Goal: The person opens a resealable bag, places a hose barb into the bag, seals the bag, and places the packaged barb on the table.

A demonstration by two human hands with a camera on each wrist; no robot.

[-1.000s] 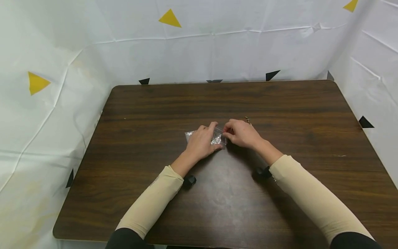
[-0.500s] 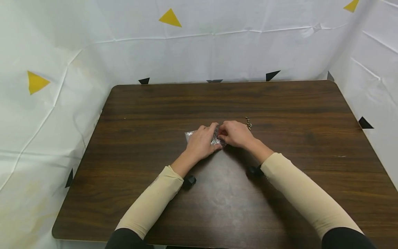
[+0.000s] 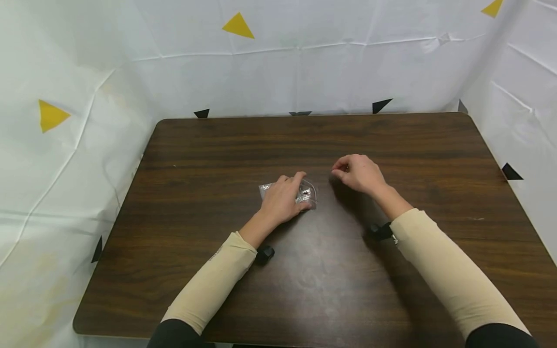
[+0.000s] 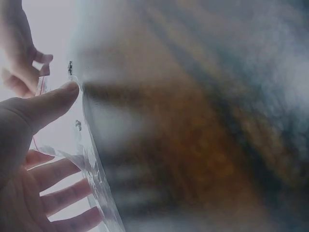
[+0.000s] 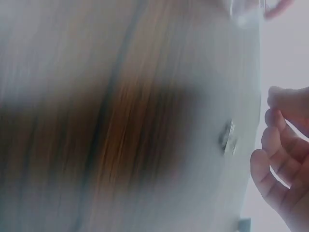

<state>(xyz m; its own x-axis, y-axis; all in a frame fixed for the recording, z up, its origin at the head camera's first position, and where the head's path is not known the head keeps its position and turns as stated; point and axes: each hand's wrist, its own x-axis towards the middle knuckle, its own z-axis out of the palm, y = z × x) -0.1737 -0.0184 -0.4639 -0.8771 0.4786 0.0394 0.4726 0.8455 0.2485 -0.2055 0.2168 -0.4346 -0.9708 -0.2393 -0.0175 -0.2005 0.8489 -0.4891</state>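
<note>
My left hand point(image 3: 282, 197) holds a clear plastic zip bag point(image 3: 308, 192) low over the middle of the table. In the left wrist view its thumb lies along one side of the bag's mouth and its fingers spread along the other side. A small dark piece point(image 4: 78, 125) shows within the bag. My right hand point(image 3: 359, 173) is to the right of the bag, fingers loosely bent, over a small pile of brass-coloured, screw-like pieces point(image 5: 228, 137). The right wrist view shows thumb and fingertips close together beside that pile, with nothing visible between them.
Both hands work above a dark brown wood-grain table point(image 3: 217, 154). White sheeting point(image 3: 283, 77) with yellow and black triangles rises behind it and along the sides. Black wrist cameras hang beneath both wrists, close to the tabletop.
The right hand reached to the bag's mouth, its fingertips going in, then drew back right and away to the pile of small pieces. The left hand and bag stayed in place.
</note>
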